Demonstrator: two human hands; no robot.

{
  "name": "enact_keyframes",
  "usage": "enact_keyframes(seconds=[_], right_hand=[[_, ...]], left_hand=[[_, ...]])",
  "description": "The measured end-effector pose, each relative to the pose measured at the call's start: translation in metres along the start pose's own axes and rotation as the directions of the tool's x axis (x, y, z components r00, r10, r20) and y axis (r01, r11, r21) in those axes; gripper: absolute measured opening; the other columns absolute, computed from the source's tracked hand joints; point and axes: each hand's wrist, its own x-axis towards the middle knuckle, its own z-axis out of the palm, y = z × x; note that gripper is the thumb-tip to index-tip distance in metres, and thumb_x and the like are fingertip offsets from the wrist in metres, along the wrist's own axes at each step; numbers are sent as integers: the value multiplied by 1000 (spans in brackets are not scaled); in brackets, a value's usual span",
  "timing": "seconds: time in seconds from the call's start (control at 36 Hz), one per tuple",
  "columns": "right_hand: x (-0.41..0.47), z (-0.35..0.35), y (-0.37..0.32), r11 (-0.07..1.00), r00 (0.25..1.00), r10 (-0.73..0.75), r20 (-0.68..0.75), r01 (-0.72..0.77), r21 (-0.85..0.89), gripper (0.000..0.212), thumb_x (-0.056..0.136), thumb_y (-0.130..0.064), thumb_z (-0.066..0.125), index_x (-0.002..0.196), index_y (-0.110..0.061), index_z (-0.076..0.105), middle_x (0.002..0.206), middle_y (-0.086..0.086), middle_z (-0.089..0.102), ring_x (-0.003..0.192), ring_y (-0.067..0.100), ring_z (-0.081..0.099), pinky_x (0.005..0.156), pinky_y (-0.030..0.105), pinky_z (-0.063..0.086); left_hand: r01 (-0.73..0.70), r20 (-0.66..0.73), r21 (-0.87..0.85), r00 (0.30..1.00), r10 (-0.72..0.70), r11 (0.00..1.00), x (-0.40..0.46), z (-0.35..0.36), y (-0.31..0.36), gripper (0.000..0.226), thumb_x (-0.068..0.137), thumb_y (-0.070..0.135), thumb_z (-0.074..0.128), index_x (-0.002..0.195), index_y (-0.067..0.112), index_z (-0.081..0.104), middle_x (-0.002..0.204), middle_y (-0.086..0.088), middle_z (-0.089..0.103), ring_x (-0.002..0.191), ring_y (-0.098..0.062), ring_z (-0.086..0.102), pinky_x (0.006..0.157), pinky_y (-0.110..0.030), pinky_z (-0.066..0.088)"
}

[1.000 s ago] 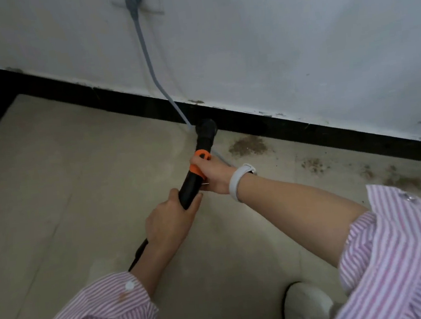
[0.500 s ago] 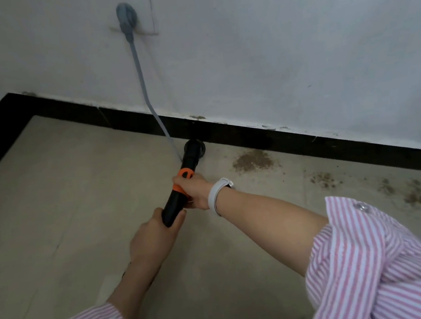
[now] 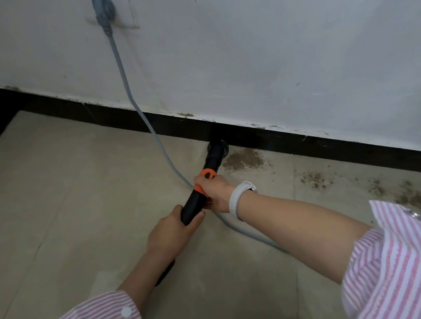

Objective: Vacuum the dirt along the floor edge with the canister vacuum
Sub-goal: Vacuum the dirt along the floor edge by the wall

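- Black vacuum wand (image 3: 196,203) with orange collar (image 3: 207,174): both hands on it, nozzle (image 3: 217,148) down on the floor (image 3: 63,189) at the black baseboard (image 3: 307,145), ahead of the fingers.
- Left hand (image 3: 169,236): fingers curled round the rear of the wand.
- Right hand (image 3: 214,189): fingers gripping at the collar.
- Dirt pile (image 3: 243,160) just right of the nozzle; more dirt further right.
- Grey cord (image 3: 128,90) runs from the wall plug (image 3: 103,10), passes under the right hand.

Both arms are reaching forward from the lower frame, sleeves rolled to the forearm. Left hand (image 3: 169,233) is gripping the wand (image 3: 196,203) at centre; right hand (image 3: 214,189), wrist banded, is clasping it just above.
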Motion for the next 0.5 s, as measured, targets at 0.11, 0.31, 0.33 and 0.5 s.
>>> enact_keyframes(seconds=[0.11,0.31,0.33,0.5], right_hand=[[-3,-26,4,999,999,33,-23,-33,21,45,92,-23,58,130,-8,40,127,17,53,110,32,57,79,40,54],[-12,-70,11,996,996,54,-66,-49,78,36,93,-22,57,123,-9,43,120,16,55,103,31,58,79,40,52],[-13,-77,12,996,996,54,-74,-48,81,32,93,-21,56,120,-9,43,116,16,55,102,31,58,79,40,51],[-19,-108,15,992,995,56,-78,-47,114,19,94,-20,55,105,-10,44,95,12,53,86,27,57,77,39,49]], left_hand=[[-70,46,37,997,68,997,-2,10,15,38,87,62,49,80,25,41,68,5,53,59,-14,52,50,-28,34],[-178,104,115,981,166,977,-3,30,41,41,87,65,46,93,24,44,73,6,54,67,-16,57,55,-28,40],[-190,114,125,978,176,974,-3,33,45,43,87,66,46,95,23,46,75,4,57,68,-17,58,58,-29,42],[-235,143,135,966,216,963,-3,52,60,48,84,69,46,96,22,47,75,3,56,68,-18,59,57,-29,42]])
